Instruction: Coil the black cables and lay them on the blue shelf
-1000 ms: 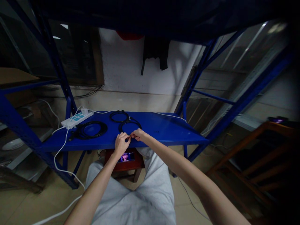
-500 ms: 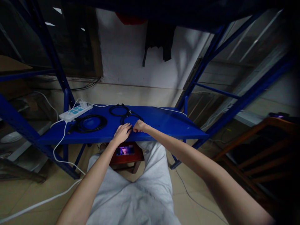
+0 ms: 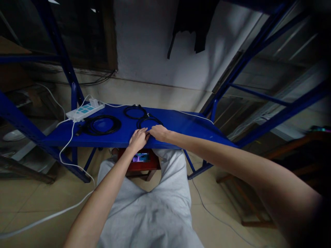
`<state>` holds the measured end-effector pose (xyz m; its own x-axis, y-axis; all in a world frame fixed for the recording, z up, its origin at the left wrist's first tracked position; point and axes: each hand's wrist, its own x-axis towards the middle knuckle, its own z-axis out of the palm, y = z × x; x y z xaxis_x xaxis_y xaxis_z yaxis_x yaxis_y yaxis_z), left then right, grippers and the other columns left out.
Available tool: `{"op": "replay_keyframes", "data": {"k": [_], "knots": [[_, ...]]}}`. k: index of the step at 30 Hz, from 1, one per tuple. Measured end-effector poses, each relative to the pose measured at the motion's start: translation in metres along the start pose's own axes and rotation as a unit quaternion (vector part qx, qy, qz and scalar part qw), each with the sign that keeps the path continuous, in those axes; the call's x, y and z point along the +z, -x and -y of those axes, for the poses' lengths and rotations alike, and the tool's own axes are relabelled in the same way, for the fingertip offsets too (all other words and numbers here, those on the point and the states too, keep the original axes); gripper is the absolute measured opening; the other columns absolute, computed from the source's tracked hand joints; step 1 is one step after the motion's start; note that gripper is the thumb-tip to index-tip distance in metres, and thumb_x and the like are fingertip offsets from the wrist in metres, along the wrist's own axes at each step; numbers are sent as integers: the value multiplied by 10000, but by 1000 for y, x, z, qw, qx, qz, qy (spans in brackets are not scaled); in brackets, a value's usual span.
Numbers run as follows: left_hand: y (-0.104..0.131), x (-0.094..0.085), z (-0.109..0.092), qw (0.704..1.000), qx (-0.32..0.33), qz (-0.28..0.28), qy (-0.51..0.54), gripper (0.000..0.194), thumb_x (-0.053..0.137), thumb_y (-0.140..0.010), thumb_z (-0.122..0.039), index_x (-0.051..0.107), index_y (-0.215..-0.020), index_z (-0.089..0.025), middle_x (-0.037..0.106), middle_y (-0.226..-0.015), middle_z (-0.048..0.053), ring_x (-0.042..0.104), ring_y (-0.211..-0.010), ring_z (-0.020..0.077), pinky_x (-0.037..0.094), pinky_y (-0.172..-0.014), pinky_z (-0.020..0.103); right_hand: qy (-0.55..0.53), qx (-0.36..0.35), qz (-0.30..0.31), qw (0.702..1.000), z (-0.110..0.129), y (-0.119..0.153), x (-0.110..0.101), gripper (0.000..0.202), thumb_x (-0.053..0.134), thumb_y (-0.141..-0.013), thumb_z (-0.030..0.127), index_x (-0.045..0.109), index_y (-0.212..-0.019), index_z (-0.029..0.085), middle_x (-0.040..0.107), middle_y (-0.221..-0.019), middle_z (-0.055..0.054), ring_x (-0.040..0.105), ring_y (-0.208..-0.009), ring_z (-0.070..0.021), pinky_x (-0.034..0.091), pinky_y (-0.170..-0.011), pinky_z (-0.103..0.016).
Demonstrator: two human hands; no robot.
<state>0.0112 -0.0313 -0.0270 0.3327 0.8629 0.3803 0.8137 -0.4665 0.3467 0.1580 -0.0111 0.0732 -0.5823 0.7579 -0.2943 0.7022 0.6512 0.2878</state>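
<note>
A coiled black cable (image 3: 150,119) lies on the blue shelf (image 3: 178,124), just beyond my hands. My left hand (image 3: 139,138) rests at the near side of this coil, its fingers bent over the cable. My right hand (image 3: 158,132) is closed in a pinch on the same cable, its fingertips meeting those of the left. The stretch between the fingers is mostly hidden. Two more black coils lie to the left: a small cable coil (image 3: 128,115) touching or nearly touching the first, and a larger cable coil (image 3: 115,129).
A white power strip (image 3: 85,111) with a plug sits at the shelf's left end, its white cord hanging to the floor. Below the shelf, a phone (image 3: 141,157) lies on a red stool (image 3: 134,167). Blue posts rise at both sides; a wooden chair (image 3: 258,206) stands right.
The view has tilted down and shifted slightly. My hands have drawn closer together; the right hand has turned, and the left fingers have curled more over the cable. The coils remain in place.
</note>
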Motion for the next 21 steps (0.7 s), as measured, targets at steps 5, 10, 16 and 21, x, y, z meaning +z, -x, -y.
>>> {"op": "replay_keyframes", "data": {"k": [5, 10, 16, 21], "knots": [[-2, 4, 3, 1000, 10, -9, -1, 371, 484, -1013, -273, 673, -1316, -172, 586, -1486, 116, 507, -1412, 238, 365, -1180, 413, 193, -268, 25, 944, -19, 1, 10, 249, 511, -906, -10, 741, -938, 78, 755, -942, -152, 715, -910, -219, 489, -789, -309], [-2, 8, 4, 1000, 15, -19, -12, 372, 468, -1017, -262, 670, -1312, -157, 585, -1486, 122, 510, -1407, 241, 372, -1166, 420, 212, -296, -18, 931, -34, 1, 19, 308, 405, -964, -19, 702, -1036, 19, 737, -953, -188, 680, -869, -205, 427, -728, -315], [-2, 7, 1, 999, 17, -22, -19, 367, 479, -1012, -262, 666, -1312, -161, 592, -1477, 129, 522, -1392, 249, 384, -1151, 435, 195, -246, -66, 947, -38, 6, 23, 337, 326, -1020, 37, 602, -1212, 21, 708, -1024, -197, 681, -879, -216, 403, -696, -320], [-2, 5, -1, 999, 15, -17, -27, 366, 477, -1006, -253, 662, -1310, -165, 588, -1481, 127, 521, -1391, 253, 383, -1159, 437, 184, -220, -62, 956, -32, 5, 20, 344, 291, -1024, 51, 556, -1242, 21, 715, -974, -185, 693, -854, -216, 419, -698, -322]]}}
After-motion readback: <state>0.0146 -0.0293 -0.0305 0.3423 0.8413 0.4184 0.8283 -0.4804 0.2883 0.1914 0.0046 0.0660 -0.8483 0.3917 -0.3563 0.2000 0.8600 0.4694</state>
